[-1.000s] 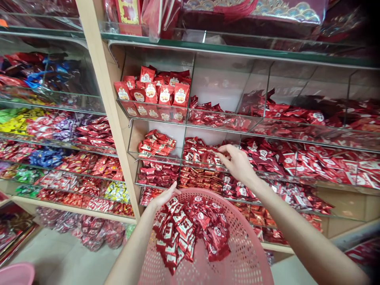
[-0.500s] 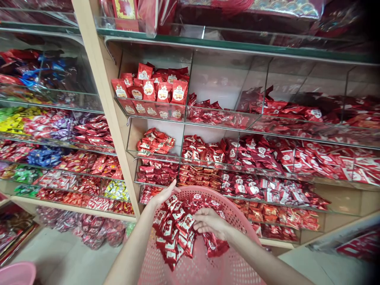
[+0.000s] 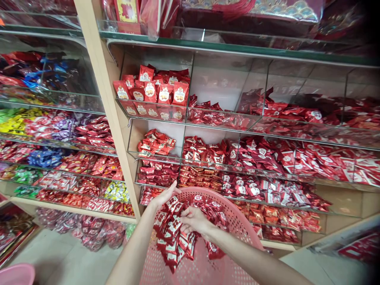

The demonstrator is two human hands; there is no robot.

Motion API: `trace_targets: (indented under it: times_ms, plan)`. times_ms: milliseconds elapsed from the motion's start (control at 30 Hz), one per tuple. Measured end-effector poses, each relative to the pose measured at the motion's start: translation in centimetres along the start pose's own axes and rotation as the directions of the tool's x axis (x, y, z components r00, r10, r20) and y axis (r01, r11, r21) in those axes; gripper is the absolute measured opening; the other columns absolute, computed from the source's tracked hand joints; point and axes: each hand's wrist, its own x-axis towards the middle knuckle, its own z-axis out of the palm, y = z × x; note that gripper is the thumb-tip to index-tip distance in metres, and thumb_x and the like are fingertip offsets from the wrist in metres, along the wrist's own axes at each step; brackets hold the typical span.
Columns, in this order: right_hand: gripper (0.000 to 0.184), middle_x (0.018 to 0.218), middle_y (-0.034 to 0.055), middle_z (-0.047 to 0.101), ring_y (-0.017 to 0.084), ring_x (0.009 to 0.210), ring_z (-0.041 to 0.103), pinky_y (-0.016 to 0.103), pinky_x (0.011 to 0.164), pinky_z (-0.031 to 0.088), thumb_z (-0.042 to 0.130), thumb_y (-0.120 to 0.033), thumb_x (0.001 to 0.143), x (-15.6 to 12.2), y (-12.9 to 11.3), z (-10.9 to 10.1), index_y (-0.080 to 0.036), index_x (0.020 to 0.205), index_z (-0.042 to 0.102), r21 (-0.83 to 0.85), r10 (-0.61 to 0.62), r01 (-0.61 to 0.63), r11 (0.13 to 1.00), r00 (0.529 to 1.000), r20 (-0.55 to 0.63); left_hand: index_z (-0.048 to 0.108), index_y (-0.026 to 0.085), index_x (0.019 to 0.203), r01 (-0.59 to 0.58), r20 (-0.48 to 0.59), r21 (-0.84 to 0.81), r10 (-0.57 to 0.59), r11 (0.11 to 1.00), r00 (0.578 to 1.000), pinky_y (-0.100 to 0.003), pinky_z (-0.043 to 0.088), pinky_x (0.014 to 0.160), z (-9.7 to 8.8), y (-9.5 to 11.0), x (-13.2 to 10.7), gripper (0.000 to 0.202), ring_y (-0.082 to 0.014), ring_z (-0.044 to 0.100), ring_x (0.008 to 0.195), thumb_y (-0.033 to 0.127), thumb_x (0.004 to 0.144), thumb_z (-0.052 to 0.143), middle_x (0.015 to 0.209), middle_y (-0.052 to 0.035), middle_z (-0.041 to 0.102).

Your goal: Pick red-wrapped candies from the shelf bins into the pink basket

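Observation:
A pink perforated plastic basket (image 3: 237,225) sits tilted in front of me, with a heap of red candy packets (image 3: 175,237) in it. My left hand (image 3: 162,197) grips the basket's far left rim, thumb over the edge. Inside the basket my right hand (image 3: 192,219) has its fingers curled into the packets, closing on a few of them. Behind the basket stand glass shelf bins (image 3: 208,158) full of similar red packets.
A wooden upright (image 3: 109,114) divides the shelving. Left of it, bins (image 3: 53,126) hold yellow, purple, blue, green and red sweets. Red boxed goods (image 3: 127,12) fill the top shelf. Another pink basket (image 3: 14,274) shows at the lower left, on a pale floor.
My right hand left the middle shelf bin, came down into the basket, and has now shifted left and closed its fingers in the packets. My left hand has stayed on the rim.

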Motion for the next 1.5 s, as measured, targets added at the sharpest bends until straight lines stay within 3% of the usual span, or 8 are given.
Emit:
trace_targets:
  times_ms: [467,833,1000,1067,1133,1233,1300,1500]
  plan:
    - [0.057,0.051,-0.0045,0.060,0.014,0.052,0.064,0.025,0.053,0.053,0.085,-0.039,0.036,1.9,1.8,0.4,-0.015,0.073,0.048,0.104,-0.078,0.083,0.991,0.996,-0.053,0.068,0.022,0.088,0.011,-0.008,-0.015,-0.011,1.000,1.000,-0.035,0.023,0.108,0.1,0.4,-0.3,0.066,-0.0217,0.044,0.120,0.074,0.075,0.030,0.118,-0.0034,0.060]
    - [0.057,0.043,-0.0049,0.056,0.014,0.037,0.057,0.021,0.034,0.042,0.068,-0.066,0.049,1.9,1.6,0.7,-0.019,0.070,0.042,-0.093,-0.176,0.168,0.981,0.981,-0.085,0.067,0.022,0.089,-0.001,-0.011,0.023,0.002,1.000,1.000,-0.034,0.025,0.107,0.1,0.4,-0.3,0.067,-0.0213,0.046,0.118,0.074,0.076,0.027,0.120,-0.0031,0.060]
    - [0.045,0.047,-0.0020,0.057,0.013,0.036,0.054,0.020,0.033,0.035,0.050,-0.064,0.073,0.1,-3.6,-1.7,-0.020,0.068,0.045,-0.322,-0.387,0.330,0.887,0.912,-0.132,0.068,0.023,0.092,0.019,-0.009,0.050,-0.019,0.999,1.000,-0.035,0.027,0.106,0.1,0.6,-0.4,0.067,-0.0231,0.047,0.118,0.075,0.076,0.027,0.121,-0.0023,0.060]
    - [0.040,0.051,-0.0010,0.058,0.011,0.038,0.053,0.021,0.038,0.035,0.045,-0.057,0.081,-0.7,-7.0,-3.7,-0.019,0.067,0.048,-0.479,-0.582,0.454,0.752,0.798,-0.158,0.068,0.023,0.091,0.031,0.006,0.032,-0.031,0.999,1.000,-0.034,0.027,0.106,0.0,0.4,-0.2,0.068,-0.0230,0.046,0.119,0.075,0.076,0.027,0.121,-0.0028,0.059]
    - [0.036,0.054,-0.0006,0.058,0.011,0.044,0.053,0.022,0.048,0.039,0.043,-0.050,0.084,-1.1,-10.6,-5.9,-0.019,0.068,0.051,-0.660,-0.767,0.508,0.553,0.620,-0.165,0.067,0.023,0.090,0.040,0.002,0.038,-0.040,0.998,0.999,-0.034,0.026,0.106,-0.1,0.1,0.1,0.067,-0.0227,0.045,0.120,0.074,0.076,0.027,0.122,-0.0032,0.059]
    - [0.027,0.056,-0.0003,0.059,0.013,0.053,0.055,0.025,0.059,0.040,0.046,-0.042,0.085,-0.9,-15.3,-8.4,-0.019,0.073,0.055,-0.849,-0.880,0.371,0.377,0.429,-0.204,0.067,0.024,0.090,0.051,-0.021,0.081,-0.050,0.995,0.999,-0.038,0.023,0.108,-0.2,0.0,0.2,0.066,-0.0231,0.045,0.120,0.075,0.076,0.026,0.123,-0.0030,0.058]
    - [0.023,0.060,0.0017,0.062,0.016,0.060,0.058,0.026,0.062,0.040,0.048,-0.038,0.083,-0.2,-17.6,-9.2,-0.019,0.073,0.057,-0.904,-0.866,0.215,0.370,0.431,-0.252,0.067,0.024,0.090,0.063,-0.027,0.092,-0.061,0.994,0.998,-0.038,0.021,0.109,-0.2,0.2,0.1,0.067,-0.0234,0.044,0.121,0.075,0.076,0.027,0.124,-0.0028,0.057]
    - [0.030,0.089,0.0149,0.066,0.025,0.083,0.062,0.031,0.064,0.043,0.057,-0.045,0.074,2.4,-21.3,-9.1,-0.016,0.079,0.063,-0.920,-0.696,-0.160,0.359,0.610,-0.378,0.067,0.022,0.088,0.063,-0.015,0.039,-0.062,0.997,0.998,-0.034,0.023,0.109,0.1,0.8,-0.3,0.067,-0.0222,0.044,0.122,0.076,0.075,0.028,0.124,-0.0035,0.057]
